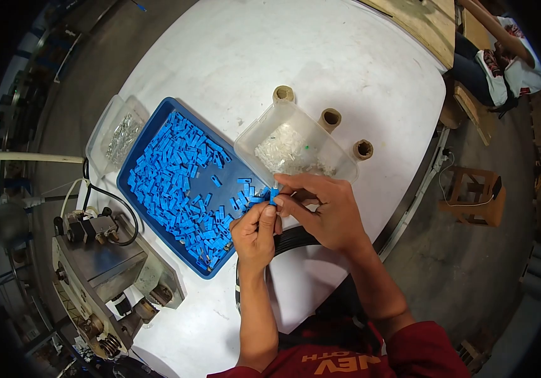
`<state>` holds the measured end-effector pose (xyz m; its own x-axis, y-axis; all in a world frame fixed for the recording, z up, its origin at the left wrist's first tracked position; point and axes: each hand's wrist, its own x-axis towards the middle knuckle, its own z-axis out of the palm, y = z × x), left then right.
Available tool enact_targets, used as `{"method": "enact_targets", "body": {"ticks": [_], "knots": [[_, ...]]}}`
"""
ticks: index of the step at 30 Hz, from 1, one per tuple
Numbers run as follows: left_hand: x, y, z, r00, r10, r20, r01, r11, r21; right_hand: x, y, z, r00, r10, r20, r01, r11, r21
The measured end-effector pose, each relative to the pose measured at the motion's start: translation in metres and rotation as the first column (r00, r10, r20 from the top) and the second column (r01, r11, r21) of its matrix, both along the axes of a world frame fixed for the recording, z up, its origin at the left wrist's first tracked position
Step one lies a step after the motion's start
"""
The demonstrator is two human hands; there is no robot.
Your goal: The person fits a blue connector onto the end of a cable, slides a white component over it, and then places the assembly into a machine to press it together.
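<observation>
Hands: left hand (pixel 256 232) and right hand (pixel 321 211) both pinch-grip one blue piece (pixel 273 196) over blue tray (pixel 133 165).

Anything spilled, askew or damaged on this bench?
Nothing stands out. The blue pieces stay inside the blue tray, the clear tubs sit upright, and both hands pinch one blue piece.

Bright, even light from above washes the white table (pixel 321 57), nearly blown out near the top. Shadows are soft and faint. Strong fisheye bending curves the edges, and black vignette fills all 4 corners. The centre is sharp; the rim blurs slightly.
</observation>
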<state>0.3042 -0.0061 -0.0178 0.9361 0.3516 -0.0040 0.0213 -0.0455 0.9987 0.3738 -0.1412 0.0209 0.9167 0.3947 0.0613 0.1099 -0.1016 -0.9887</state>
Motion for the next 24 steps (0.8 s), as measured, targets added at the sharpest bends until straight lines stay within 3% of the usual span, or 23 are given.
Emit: {"method": "enact_targets", "body": {"ticks": [24], "knots": [[-0.0014,0.0014,-0.0055,1.0,-0.014,0.007,0.014,0.999,0.045,0.0028,-0.0009,0.0031,0.998,0.034,0.052,-0.033,0.999,-0.033]]}}
